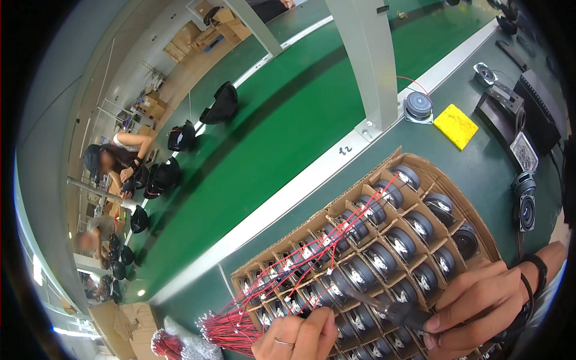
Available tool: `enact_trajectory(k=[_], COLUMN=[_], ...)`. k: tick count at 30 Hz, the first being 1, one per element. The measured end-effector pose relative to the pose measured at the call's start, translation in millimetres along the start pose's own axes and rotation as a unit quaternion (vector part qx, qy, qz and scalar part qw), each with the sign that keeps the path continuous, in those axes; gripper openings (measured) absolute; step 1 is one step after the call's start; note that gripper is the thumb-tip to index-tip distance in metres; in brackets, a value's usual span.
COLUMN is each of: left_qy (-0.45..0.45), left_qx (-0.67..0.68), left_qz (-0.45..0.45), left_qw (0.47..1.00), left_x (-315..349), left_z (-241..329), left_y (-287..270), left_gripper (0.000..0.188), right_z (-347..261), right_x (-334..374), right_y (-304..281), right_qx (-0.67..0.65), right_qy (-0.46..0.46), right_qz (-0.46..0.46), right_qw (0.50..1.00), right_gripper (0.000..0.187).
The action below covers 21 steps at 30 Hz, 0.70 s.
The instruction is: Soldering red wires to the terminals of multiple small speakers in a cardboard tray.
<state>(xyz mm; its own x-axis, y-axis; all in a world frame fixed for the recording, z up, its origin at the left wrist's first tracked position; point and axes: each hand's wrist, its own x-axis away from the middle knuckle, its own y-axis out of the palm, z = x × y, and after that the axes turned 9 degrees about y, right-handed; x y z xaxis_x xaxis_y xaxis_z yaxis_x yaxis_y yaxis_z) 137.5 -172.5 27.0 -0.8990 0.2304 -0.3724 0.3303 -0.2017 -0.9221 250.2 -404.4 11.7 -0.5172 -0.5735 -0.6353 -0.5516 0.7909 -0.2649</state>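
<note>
In my right hand (480,306) is a soldering iron (408,313), gripped by its black handle. Its metal tip points left over the speakers (379,259), which stand in a divided cardboard box (489,231). Close to the tip, my left hand (297,337) has its thumb and fingers pinched together low over the box; what they hold is too small to make out. Red and black wires (324,243) lie across the rows of speakers, some ending in small white connectors.
A bundle of red wires (225,330) lies left of the box. Beyond runs a green conveyor belt (282,126) carrying black items, with a grey post (366,60) at its near edge. A yellow sponge (456,126) and loose speaker (418,107) lie behind the box. Other people work at far left.
</note>
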Motion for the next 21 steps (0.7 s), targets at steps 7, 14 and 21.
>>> enact_trajectory(k=[7, 14, 21], left_qy=[0.005, 0.002, -0.009], left_qx=[0.006, 0.008, 0.050], left_qz=[0.003, 0.004, 0.025], left_qw=[1.000, 1.000, 0.998], left_x=[-1, 0, -2], left_z=[-1, -3, -1], left_y=[-3, 1, -8], left_gripper=[0.022, 0.023, 0.024], right_z=[-3, 3, -3], right_x=[-2, -1, -2], right_y=[0, 2, 0], right_qx=[0.006, 0.002, 0.009], right_qy=[-0.001, -0.007, -0.014], right_qz=[0.003, 0.013, 0.022], right_qw=[1.000, 1.000, 1.000], right_gripper=[0.019, 0.019, 0.024])
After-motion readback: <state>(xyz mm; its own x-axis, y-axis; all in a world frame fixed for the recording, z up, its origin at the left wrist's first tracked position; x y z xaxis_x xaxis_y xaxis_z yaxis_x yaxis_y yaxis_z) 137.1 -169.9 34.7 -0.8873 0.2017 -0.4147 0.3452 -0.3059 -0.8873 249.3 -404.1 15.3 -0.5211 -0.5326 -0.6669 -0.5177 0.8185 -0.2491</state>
